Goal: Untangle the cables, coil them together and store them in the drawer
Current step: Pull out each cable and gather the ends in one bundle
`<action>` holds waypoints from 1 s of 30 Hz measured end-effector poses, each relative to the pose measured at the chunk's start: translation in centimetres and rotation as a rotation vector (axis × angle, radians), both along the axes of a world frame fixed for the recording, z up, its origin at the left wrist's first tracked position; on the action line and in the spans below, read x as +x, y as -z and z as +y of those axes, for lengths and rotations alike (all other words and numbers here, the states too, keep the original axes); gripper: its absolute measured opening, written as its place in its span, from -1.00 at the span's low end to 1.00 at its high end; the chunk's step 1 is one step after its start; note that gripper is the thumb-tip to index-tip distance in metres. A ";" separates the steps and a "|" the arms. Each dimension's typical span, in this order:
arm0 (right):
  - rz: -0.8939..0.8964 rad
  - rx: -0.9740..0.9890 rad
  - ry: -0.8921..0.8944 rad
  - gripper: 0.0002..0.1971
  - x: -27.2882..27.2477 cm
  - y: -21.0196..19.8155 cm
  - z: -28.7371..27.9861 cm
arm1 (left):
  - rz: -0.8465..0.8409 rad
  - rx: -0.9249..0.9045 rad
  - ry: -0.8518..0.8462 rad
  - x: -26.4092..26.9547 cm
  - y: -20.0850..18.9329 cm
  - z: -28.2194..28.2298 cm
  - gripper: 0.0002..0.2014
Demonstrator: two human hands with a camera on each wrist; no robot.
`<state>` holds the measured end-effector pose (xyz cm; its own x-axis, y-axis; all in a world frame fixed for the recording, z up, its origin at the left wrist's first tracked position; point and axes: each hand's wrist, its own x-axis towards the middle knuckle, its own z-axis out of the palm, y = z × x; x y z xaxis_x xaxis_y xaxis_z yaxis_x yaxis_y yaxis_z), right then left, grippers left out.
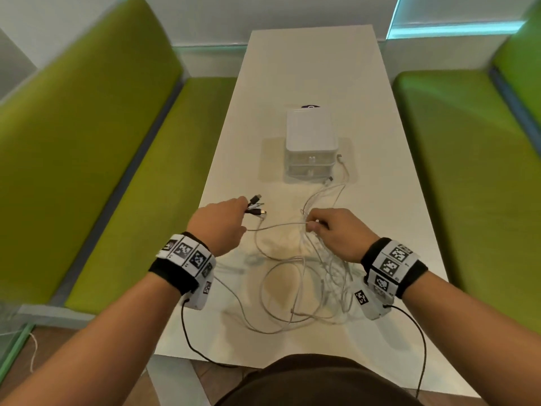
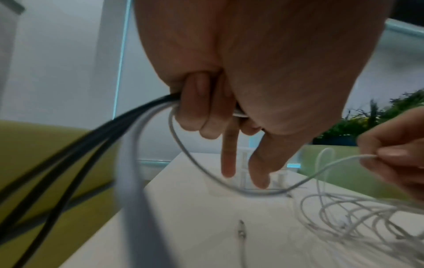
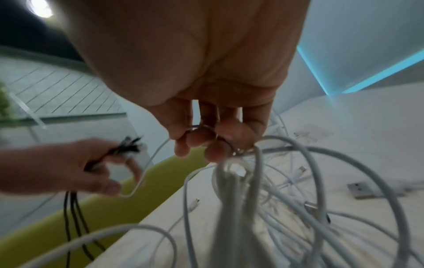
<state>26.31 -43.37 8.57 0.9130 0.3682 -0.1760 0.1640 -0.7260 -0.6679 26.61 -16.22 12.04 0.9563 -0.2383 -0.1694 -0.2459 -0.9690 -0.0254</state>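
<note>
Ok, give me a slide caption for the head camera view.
Left hand holds cable plugs, right hand lifts tangled white cables before closed drawers.

Count on the white table [image 1: 292, 68]: 1 small drawer unit [image 1: 310, 142] showing 2 stacked translucent drawers, each with 1 knob. Hands in view: 2, the left hand [image 1: 222, 227] and the right hand [image 1: 336, 230]. Wristbands with printed markers: 2, 1 per wrist. Black cables [image 2: 69, 145] held in the left hand: 3 strands visible in the left wrist view. White cables [image 1: 292, 288]: a tangled heap, the number of separate cables cannot be determined. Green benches: 2, 1 on each side.
</note>
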 end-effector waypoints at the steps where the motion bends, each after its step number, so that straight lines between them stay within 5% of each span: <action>1: -0.003 -0.042 -0.019 -0.83 -0.2 0.2 0.6 | -0.003 -0.050 0.031 -0.3 0.0 -0.8 -0.72; 4: -0.056 -0.141 -0.050 -0.82 -0.7 0.2 2.2 | 0.080 -0.197 0.157 -1.6 0.2 -4.2 -0.73; 8: -0.097 -0.139 0.012 -0.71 -1.0 -0.7 2.5 | 0.100 -0.141 0.210 -2.0 1.2 -5.8 -0.80; 13: -0.116 -0.476 -0.005 -0.38 -1.0 -0.8 0.4 | -0.010 -0.173 0.239 -1.7 -0.5 -3.2 -0.73; 17: -0.055 -0.330 0.011 -0.59 -0.7 -0.9 0.4 | 0.138 -0.439 0.062 -1.2 -1.2 -1.1 -0.69; 22: -0.066 -0.242 0.175 -0.57 0.6 -1.5 -2.3 | 0.135 -0.454 -0.139 -0.6 -1.6 1.8 -0.74; 27: -0.013 0.227 0.079 -0.70 0.1 -1.2 -0.9 | -0.024 -0.147 -0.084 -0.2 -1.3 -0.1 -0.80; 30: -0.011 0.176 -0.015 -0.73 -0.3 -1.2 0.0 | -0.143 -0.249 0.069 -0.9 -1.5 -2.0 -0.58</action>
